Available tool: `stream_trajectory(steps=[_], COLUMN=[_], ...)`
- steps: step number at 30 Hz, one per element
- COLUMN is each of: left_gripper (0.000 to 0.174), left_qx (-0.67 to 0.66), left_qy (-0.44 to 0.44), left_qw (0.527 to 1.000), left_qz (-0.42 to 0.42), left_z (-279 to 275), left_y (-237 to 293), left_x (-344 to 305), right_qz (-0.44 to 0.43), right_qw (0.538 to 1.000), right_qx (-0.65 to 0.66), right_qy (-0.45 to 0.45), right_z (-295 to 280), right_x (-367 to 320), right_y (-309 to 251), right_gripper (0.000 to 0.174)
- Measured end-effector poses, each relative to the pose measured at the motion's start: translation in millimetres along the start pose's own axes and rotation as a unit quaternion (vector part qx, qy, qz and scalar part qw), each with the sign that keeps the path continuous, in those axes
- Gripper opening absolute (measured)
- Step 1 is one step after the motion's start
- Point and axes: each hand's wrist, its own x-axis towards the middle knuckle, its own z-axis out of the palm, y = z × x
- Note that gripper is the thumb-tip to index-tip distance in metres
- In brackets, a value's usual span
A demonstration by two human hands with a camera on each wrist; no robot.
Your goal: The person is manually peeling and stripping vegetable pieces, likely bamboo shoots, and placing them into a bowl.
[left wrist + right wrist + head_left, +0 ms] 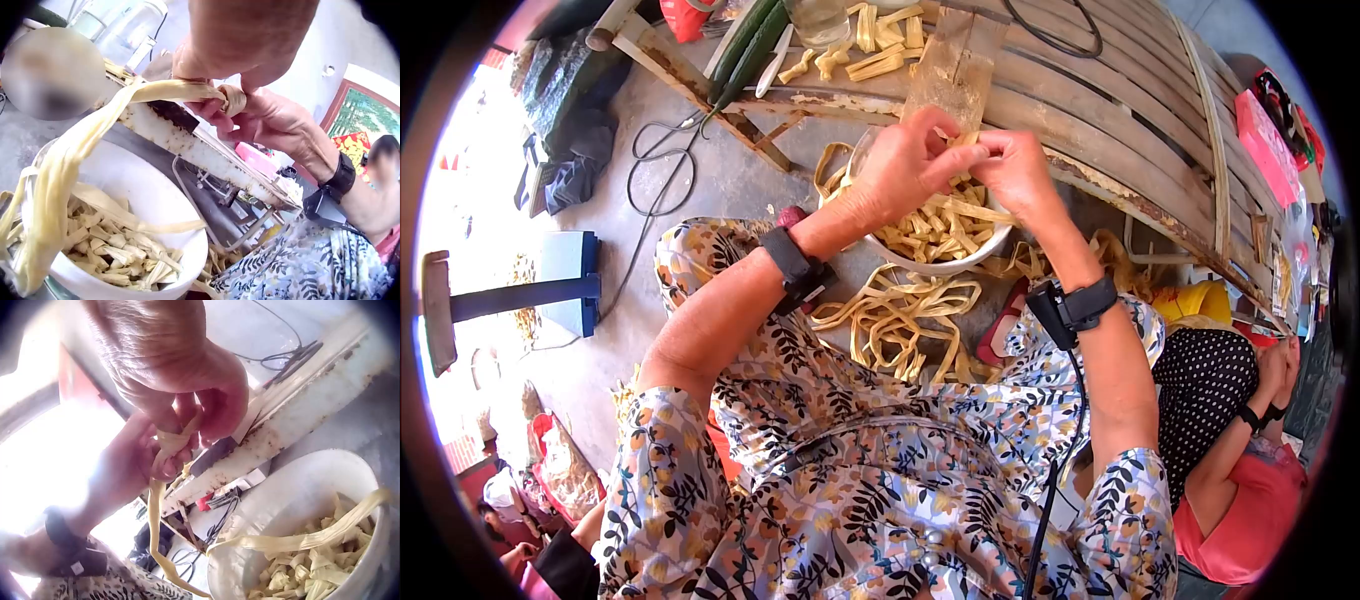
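Both hands meet above a white tub (140,172). My left hand (905,168) and my right hand (1022,172) pinch a pale yellow flat strip (94,134) that looks like tofu skin. Between the fingertips, the strip is looped into a small fold (234,101). Its long tail hangs from the left hand down over the tub's side in the left wrist view. Inside the tub lie many short knotted pieces (312,569) of the same material. More long loose strips (905,310) lie in a tangle below the tub, between the person's knees.
A slatted bench (1100,120) stands just beyond the tub, with a wooden board (956,75), finished-looking yellow pieces (880,62), cucumbers (745,50) and a white-handled tool (774,62) on it. A black cable (668,165) trails on the floor. Another person (1250,500) sits at the right.
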Motion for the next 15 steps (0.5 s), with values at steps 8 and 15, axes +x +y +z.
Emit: stream_trajectory(steps=[8, 15], left_gripper=[0.024, 0.022], left_qx=[-0.198, -0.367], left_qy=[0.022, -0.121], left_qw=[0.973, 0.907], left_qz=[-0.116, -0.168], left_z=[7.2, -2.2], left_y=[-12.6, 5.0], left_x=[0.6, 2.7], right_qz=[-0.162, 0.061], right_qw=[0.977, 0.904], right_qx=[0.074, 0.389], right_qy=[0.121, 0.166], right_z=[7.4, -28.4], right_x=[-11.9, -3.4], right_y=[-3.1, -11.0], right_gripper=[0.009, 0.010])
